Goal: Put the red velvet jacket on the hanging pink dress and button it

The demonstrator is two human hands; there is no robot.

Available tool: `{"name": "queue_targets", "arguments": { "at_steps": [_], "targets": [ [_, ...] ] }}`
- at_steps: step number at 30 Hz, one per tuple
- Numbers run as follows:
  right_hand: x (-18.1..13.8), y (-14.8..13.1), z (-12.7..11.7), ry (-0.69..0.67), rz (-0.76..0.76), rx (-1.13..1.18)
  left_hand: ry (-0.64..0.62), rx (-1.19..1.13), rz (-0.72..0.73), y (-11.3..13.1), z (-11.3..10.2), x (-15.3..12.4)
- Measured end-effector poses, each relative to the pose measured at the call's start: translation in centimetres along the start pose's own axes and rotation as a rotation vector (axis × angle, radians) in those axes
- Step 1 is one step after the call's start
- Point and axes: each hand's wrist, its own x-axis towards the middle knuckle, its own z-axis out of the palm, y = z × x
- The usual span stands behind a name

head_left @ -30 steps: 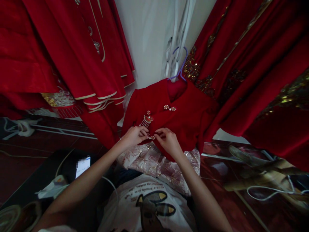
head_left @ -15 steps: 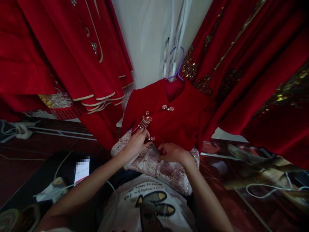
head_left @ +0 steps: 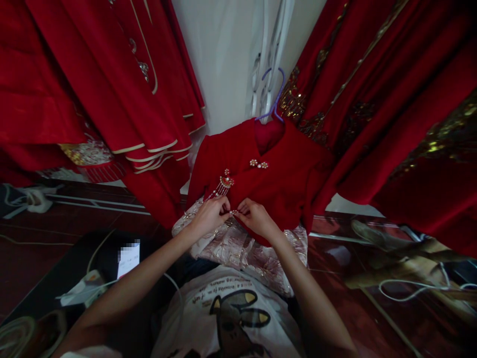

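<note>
A small red jacket (head_left: 283,179) hangs on a purple hanger (head_left: 274,94) in front of me. It carries a pearl clasp (head_left: 258,164) near the collar and a fan-shaped tasselled brooch (head_left: 224,184) lower left. My left hand (head_left: 208,217) and my right hand (head_left: 253,219) meet at a lower pearl fastening (head_left: 234,212) on the jacket's front edge. Both hands pinch it with closed fingers. A pale pink and gold brocade skirt (head_left: 242,251) lies under the jacket, against my lap.
Long red embroidered garments (head_left: 112,89) hang at left and more red robes with gold trim (head_left: 391,99) at right. A white wall (head_left: 223,59) is behind. A white charger and cable (head_left: 80,293) lie on the dark floor at left, another cable (head_left: 410,286) at right.
My right hand dropped to the jacket's hem half a second ago and has come back up to meet my left hand at the pearl fastening. The jacket shifted slightly.
</note>
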Motion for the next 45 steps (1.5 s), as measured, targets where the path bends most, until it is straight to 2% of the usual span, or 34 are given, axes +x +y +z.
{"name": "queue_targets", "arguments": {
  "at_steps": [5,8,12,15,18,20,21,23,26,28,37,41,45],
  "targets": [
    [0.3,0.6,0.0,-0.017,0.029,0.167,-0.005,-0.078,-0.010,-0.2,0.2,0.2],
    [0.4,0.7,0.1,0.023,0.023,0.179,0.002,-0.092,-0.006,0.0,0.3,0.2],
    [0.4,0.7,0.2,0.011,0.018,0.189,0.013,-0.127,-0.022,0.1,0.7,0.0],
    [0.5,1.0,0.0,0.001,0.015,0.203,-0.020,-0.134,-0.006,0.0,0.0,0.1],
    [0.4,1.1,-0.9,-0.058,0.014,0.262,0.032,-0.092,0.045,-0.3,-2.7,1.2],
    [0.2,0.9,-2.0,-0.140,0.014,0.315,0.185,-0.031,0.076,-0.4,-5.4,2.6],
    [0.0,0.7,-2.6,-0.193,0.016,0.344,0.220,0.043,0.108,-0.4,-6.8,3.4],
    [-0.5,0.1,-3.8,-0.292,0.019,0.392,0.158,0.224,0.234,-0.3,-9.1,5.0],
    [-1.0,-0.5,-5.1,-0.347,0.023,0.427,-0.066,0.379,0.412,-0.1,-10.6,7.0],
    [-1.2,-0.6,-5.3,-0.342,0.022,0.431,-0.125,0.412,0.464,0.0,-10.6,7.9],
    [-0.8,0.0,-5.4,-0.324,0.011,0.444,-0.124,0.571,0.781,1.2,-9.9,9.7],
    [-0.8,-0.4,-5.4,-0.315,0.005,0.447,-0.028,0.630,0.836,0.9,-9.4,9.4],
    [-0.8,-0.7,-5.6,-0.308,0.009,0.445,0.031,0.845,0.901,0.1,-8.8,9.1]
  ]
}}
